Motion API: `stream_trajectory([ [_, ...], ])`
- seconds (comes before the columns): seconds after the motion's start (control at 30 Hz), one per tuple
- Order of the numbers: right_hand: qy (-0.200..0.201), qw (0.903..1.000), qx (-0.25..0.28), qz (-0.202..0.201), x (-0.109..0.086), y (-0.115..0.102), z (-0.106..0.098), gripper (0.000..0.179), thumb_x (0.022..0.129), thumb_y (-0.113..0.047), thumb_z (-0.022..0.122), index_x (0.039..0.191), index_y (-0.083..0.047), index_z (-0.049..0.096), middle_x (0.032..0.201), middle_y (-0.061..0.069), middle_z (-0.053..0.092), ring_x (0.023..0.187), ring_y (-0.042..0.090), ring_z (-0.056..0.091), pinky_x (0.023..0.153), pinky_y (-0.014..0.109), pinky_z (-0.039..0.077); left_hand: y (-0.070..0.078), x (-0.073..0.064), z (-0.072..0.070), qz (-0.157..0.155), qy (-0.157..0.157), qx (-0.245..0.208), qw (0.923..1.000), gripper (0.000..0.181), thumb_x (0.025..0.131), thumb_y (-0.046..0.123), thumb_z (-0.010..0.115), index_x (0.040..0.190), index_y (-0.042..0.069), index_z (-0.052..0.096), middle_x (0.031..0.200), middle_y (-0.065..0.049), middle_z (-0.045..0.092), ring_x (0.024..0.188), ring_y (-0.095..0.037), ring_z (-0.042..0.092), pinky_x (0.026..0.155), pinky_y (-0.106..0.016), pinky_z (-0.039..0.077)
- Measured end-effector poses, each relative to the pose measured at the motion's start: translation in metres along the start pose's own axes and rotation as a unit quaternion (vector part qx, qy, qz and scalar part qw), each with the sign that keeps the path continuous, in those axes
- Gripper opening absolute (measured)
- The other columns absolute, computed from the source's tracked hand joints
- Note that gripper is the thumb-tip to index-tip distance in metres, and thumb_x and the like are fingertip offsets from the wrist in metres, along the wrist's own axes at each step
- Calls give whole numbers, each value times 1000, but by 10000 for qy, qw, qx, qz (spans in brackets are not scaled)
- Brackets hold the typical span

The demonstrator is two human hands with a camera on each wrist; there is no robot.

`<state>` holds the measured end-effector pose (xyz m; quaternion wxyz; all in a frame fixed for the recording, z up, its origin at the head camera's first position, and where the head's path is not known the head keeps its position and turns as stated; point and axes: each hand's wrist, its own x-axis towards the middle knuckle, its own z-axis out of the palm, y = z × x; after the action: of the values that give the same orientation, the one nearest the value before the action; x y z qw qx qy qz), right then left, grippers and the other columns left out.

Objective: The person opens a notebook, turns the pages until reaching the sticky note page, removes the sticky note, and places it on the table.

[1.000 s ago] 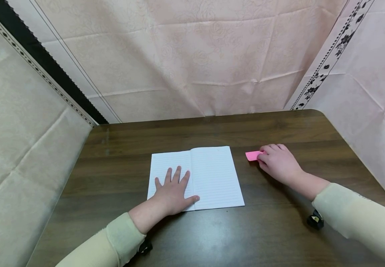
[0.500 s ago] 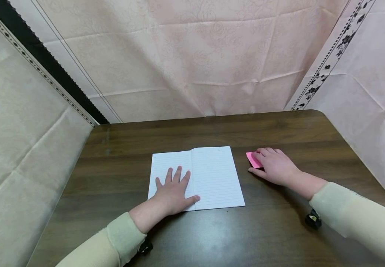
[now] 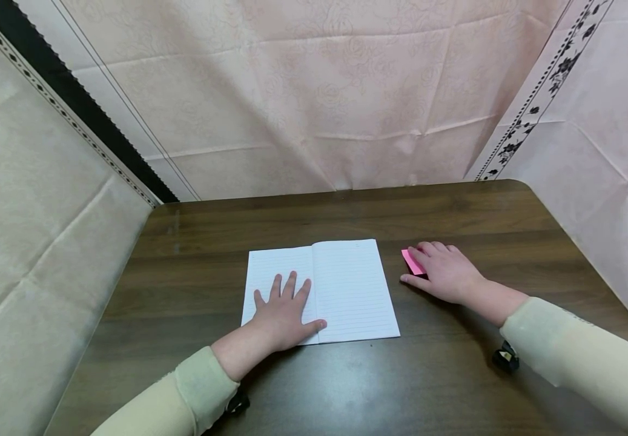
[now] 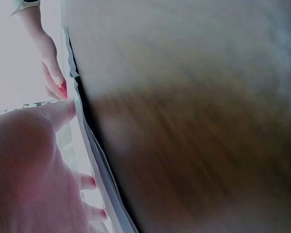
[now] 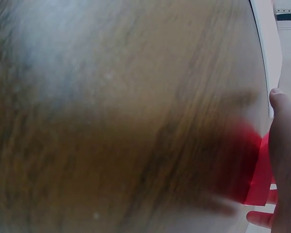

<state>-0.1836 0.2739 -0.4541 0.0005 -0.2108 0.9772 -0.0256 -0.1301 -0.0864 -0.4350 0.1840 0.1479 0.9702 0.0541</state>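
Observation:
A lined notebook (image 3: pixel 354 290) lies spread on the table. My left hand (image 3: pixel 281 318) is flat on its left page, fingers fanned out and thumb reaching across the fold onto the right page. To the right of the notebook is a bright pink sticky note (image 3: pixel 412 261); its far side is hidden beneath my right hand (image 3: pixel 450 272). That hand's fingers lie over the note, while its thumb (image 5: pixel 277 99) stretches away from them toward the notebook. Seen from the right wrist, the note (image 5: pixel 259 179) shows under the palm, its red reflection on the tabletop.
The dark wood table (image 3: pixel 346 393) has a rounded far right corner. Pale patterned cloth (image 3: pixel 314 97) hangs behind it, and more cloth (image 3: pixel 597 181) flanks the sides. A black wrist camera (image 3: pixel 506 357) sits under the right sleeve.
The right hand has eased its pinch: the thumb has swung out to the left and the fingers have come down over the pink note, which has turned slightly. The left hand has stayed still.

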Motion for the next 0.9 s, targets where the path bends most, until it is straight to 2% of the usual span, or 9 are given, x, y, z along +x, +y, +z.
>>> stream_trajectory([
  [0.6, 0, 9999, 7, 135, 0, -1, 3, 82, 92, -68, 49, 142, -3, 53, 136, 22, 52, 127, 42, 46, 104, 60, 35, 4, 0, -2, -8, 8, -40, 10000, 92, 87, 72, 53, 158, 20, 27, 164, -14, 15, 149, -43, 10, 105, -76, 15],
  [0.9, -12, 9999, -31, 168, 1, 0, 6, 77, 93, -68, 47, 143, -9, 53, 136, 22, 52, 126, 42, 47, 102, 60, 37, 4, 4, -6, 27, 76, 21, 10000, 86, 87, 71, 54, 155, 21, 35, 161, -14, 24, 147, -42, 20, 103, -74, 23],
])
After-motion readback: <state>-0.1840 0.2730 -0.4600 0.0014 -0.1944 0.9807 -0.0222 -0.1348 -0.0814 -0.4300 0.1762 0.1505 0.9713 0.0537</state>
